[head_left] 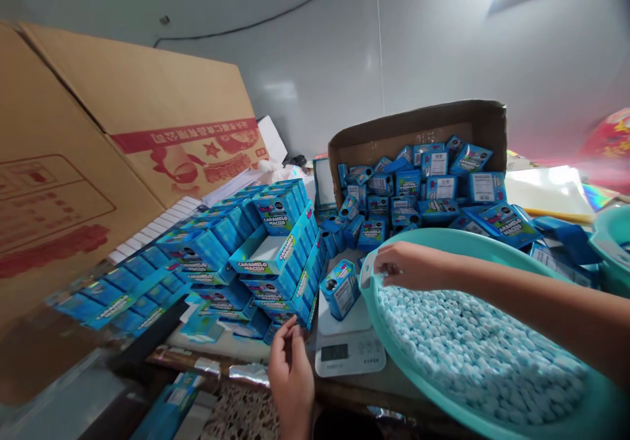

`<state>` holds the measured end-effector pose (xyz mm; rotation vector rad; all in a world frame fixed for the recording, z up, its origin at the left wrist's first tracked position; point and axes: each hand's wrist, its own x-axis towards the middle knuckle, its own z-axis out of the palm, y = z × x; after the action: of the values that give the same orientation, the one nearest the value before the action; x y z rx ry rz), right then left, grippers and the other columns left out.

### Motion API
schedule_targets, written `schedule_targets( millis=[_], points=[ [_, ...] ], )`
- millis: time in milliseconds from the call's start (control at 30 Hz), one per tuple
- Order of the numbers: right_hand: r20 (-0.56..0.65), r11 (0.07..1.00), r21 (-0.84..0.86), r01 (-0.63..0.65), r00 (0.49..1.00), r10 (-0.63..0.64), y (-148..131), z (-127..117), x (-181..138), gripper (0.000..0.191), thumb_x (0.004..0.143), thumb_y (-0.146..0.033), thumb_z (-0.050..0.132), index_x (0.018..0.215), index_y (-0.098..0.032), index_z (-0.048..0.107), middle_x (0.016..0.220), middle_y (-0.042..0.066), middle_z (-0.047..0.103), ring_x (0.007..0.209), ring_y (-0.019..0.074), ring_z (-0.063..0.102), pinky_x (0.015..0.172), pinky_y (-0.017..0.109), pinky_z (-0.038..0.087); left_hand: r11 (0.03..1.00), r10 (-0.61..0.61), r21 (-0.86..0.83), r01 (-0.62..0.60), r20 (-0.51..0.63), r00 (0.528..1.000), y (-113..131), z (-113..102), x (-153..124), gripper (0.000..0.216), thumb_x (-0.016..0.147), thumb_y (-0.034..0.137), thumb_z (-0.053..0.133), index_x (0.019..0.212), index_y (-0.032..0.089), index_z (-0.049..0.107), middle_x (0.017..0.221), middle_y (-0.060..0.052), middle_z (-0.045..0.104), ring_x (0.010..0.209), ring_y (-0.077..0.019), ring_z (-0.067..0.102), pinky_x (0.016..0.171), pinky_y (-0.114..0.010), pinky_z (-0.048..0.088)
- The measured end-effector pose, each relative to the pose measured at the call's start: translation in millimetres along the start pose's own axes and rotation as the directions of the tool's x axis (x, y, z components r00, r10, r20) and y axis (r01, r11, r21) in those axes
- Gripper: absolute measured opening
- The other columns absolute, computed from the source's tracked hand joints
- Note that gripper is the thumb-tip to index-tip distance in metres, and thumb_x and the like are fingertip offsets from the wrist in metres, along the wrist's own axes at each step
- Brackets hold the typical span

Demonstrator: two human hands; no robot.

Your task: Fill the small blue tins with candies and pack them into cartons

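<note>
My right hand [401, 264] is closed, its fingers curled down at the left rim of a turquoise basin [394, 335]. What it holds, if anything, is hidden. Inside the basin lie pale blue and white wrapped candies [472, 348]. Left of the rim, a blue candy box [340, 290] stands upright on a white kitchen scale [350, 355]; its display is too blurred to read. My left hand [291, 374] is in front of the stacked boxes, left of the scale. Its fingers are loosely bent, with a gap to the thumb and nothing seen between them.
Display trays [260, 266] of blue boxes are stacked at left, one partly filled. Behind the basin, a tipped carton [418, 115] spills small blue boxes [436, 187]. A large cardboard box [142, 105] stands at far left. A second turquoise tub [613, 243] is at the right edge.
</note>
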<state>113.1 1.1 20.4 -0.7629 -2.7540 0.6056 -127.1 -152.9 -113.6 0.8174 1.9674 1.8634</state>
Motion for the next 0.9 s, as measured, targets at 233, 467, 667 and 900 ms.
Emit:
schedule_targets(
  millis=[233, 467, 667, 900],
  points=[
    [0.087, 0.947, -0.234, 0.221, 0.975, -0.206, -47.5, -19.8, 53.7, 0.014, 0.079, -0.013, 0.063, 0.092, -0.011, 0.069, 0.091, 0.006, 0.063, 0.079, 0.0155, 0.054, 0.069, 0.025, 0.037, 0.999, 0.007, -0.044, -0.006, 0.028, 1.0, 2.4, -0.1, -0.9, 0.068, 0.07, 0.071, 0.062, 0.107, 0.014, 0.067, 0.096, -0.01, 0.07, 0.089, -0.0248, 0.065, 0.079, -0.036, 0.053],
    [0.236, 0.889, -0.322, 0.325, 0.937, -0.257, -71.4, -13.9, 78.6, 0.031, 0.074, -0.004, 0.06, 0.102, -0.013, 0.071, 0.096, 0.009, 0.067, 0.085, 0.0191, 0.058, 0.067, 0.025, 0.036, 0.992, 0.036, -0.125, -0.033, 0.025, 0.999, -7.3, -0.2, 5.1, 0.069, 0.064, 0.073, 0.068, 0.099, 0.014, 0.068, 0.097, -0.011, 0.071, 0.091, -0.0255, 0.066, 0.081, -0.036, 0.053],
    [0.1, 0.943, -0.279, 0.183, 0.982, -0.161, -57.9, -20.6, 45.8, 0.037, 0.079, -0.005, 0.056, 0.112, -0.016, 0.068, 0.103, 0.009, 0.064, 0.09, 0.0204, 0.059, 0.072, 0.027, 0.039, 0.998, -0.008, -0.066, 0.013, 0.077, 0.997, -7.4, -1.9, 4.1, 0.068, 0.072, 0.069, 0.062, 0.112, 0.015, 0.064, 0.099, -0.01, 0.069, 0.091, -0.0243, 0.064, 0.082, -0.036, 0.051],
    [0.085, 0.987, -0.105, -0.119, 0.988, 0.128, -0.6, 10.8, 10.1, 0.041, 0.072, -0.01, 0.065, 0.112, -0.021, 0.063, 0.084, 0.002, 0.067, 0.065, 0.0154, 0.057, 0.054, 0.025, 0.032, 0.999, -0.008, 0.039, 0.005, 0.076, 0.997, -4.0, -2.3, 1.8, 0.056, 0.074, 0.062, 0.06, 0.107, 0.017, 0.067, 0.104, -0.011, 0.069, 0.099, -0.0277, 0.063, 0.09, -0.042, 0.048]
  ],
)
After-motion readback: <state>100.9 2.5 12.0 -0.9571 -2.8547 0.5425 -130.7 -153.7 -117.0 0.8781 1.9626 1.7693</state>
